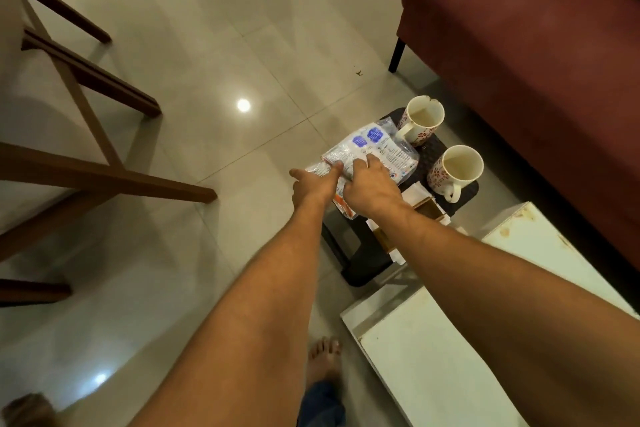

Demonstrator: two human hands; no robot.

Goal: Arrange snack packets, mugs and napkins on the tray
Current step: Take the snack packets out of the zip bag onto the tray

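Note:
A dark tray (437, 146) sits low beside the maroon sofa. Clear snack packets (377, 146) with blue and white labels lie piled on its left part. Two white mugs with red flowers stand upright along its right side, one at the back (423, 118) and one nearer (456, 168). White and brown napkins (427, 206) lie at the tray's near end, partly under my right arm. My left hand (317, 184) touches the packets' left edge with outstretched fingers. My right hand (372, 184) rests flat on top of the packets.
A maroon sofa (536, 55) fills the right side. A white low table (450, 350) lies at the lower right. Wooden chair legs (104, 180) stand at left on the shiny tiled floor (242, 45). My bare foot (323, 360) is below the tray.

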